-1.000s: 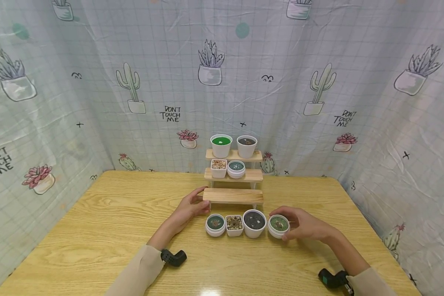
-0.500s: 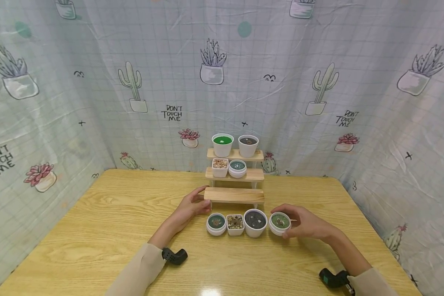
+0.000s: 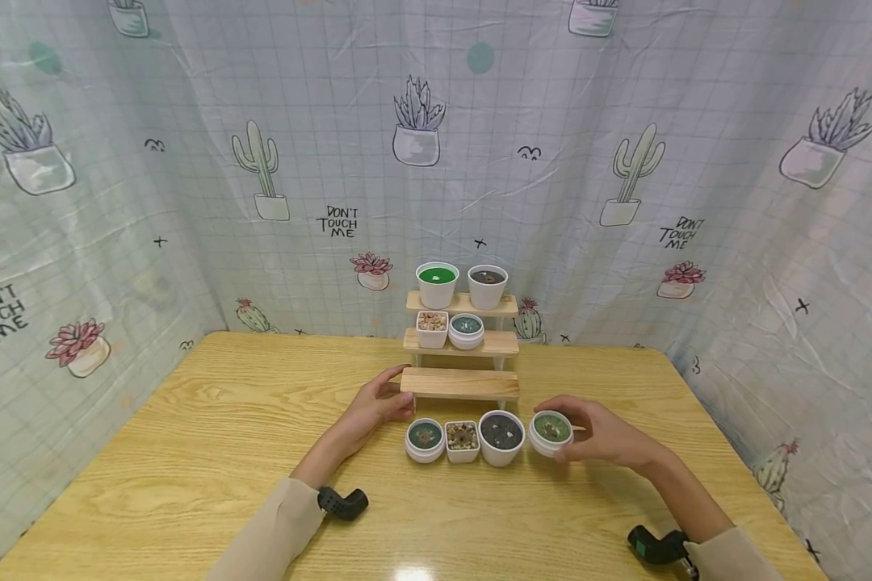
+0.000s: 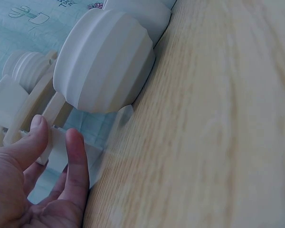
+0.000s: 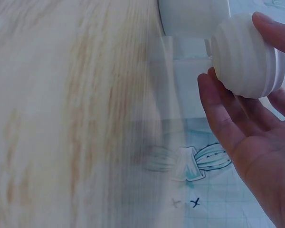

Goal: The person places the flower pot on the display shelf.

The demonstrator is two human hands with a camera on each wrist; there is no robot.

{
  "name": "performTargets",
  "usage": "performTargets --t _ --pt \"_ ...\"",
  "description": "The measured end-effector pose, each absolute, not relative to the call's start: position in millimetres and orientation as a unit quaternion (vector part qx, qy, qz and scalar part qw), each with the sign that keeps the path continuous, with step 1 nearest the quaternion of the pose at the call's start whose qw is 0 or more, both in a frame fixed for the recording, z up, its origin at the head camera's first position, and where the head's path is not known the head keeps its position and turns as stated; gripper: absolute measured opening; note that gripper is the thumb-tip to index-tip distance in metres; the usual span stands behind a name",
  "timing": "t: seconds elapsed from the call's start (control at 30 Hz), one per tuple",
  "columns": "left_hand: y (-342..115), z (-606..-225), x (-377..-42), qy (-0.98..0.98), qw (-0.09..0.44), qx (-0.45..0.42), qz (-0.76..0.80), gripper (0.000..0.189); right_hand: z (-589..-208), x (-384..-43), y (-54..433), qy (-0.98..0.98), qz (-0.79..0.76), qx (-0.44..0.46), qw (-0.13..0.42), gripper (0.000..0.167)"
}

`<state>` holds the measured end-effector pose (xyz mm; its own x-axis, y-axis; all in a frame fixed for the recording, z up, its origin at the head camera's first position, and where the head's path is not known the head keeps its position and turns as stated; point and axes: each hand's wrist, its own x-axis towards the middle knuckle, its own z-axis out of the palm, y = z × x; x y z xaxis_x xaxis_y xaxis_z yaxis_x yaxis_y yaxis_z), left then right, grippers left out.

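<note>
- The three-tier wooden stand (image 3: 497,344) is standing on the table (image 3: 189,452); the left hand (image 3: 373,406) is gripping the left end of its lowest shelf (image 3: 459,384).
- The right hand (image 3: 597,433) is pinching the mottled-green-filled pot (image 3: 551,435) just above the table, beside the charcoal-filled pot (image 3: 501,440).
- The bright-green-filled pot (image 3: 437,287) and brown-grey-filled pot (image 3: 488,290) are standing on the top shelf (image 3: 462,303).
- Low and round, the teal-filled pot (image 3: 466,332) is sitting on the middle shelf (image 3: 505,344), the brown-spotted teal pot (image 3: 425,441) on the table.
- Two square pots (image 3: 432,330) (image 3: 462,443) are holding pebbles.
- Compared with half a second ago, the mottled-green-filled pot is riding slightly higher; the others are staying put.
</note>
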<state>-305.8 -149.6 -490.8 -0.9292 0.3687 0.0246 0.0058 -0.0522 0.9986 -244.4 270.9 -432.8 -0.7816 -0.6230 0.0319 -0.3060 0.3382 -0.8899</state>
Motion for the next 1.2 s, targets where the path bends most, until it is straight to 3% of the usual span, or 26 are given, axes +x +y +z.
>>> performTargets --t 0.6,1.2 --pt "-149 -491 -305 0.675 0.126 0.134 0.715 0.074 -428 -244 269 0.803 -0.506 -0.287 0.127 0.059" --pt "-148 -490 -304 0.677 0.126 0.135 0.712 0.074 -412 -251 267 0.821 -0.498 -0.262 0.097 0.062"
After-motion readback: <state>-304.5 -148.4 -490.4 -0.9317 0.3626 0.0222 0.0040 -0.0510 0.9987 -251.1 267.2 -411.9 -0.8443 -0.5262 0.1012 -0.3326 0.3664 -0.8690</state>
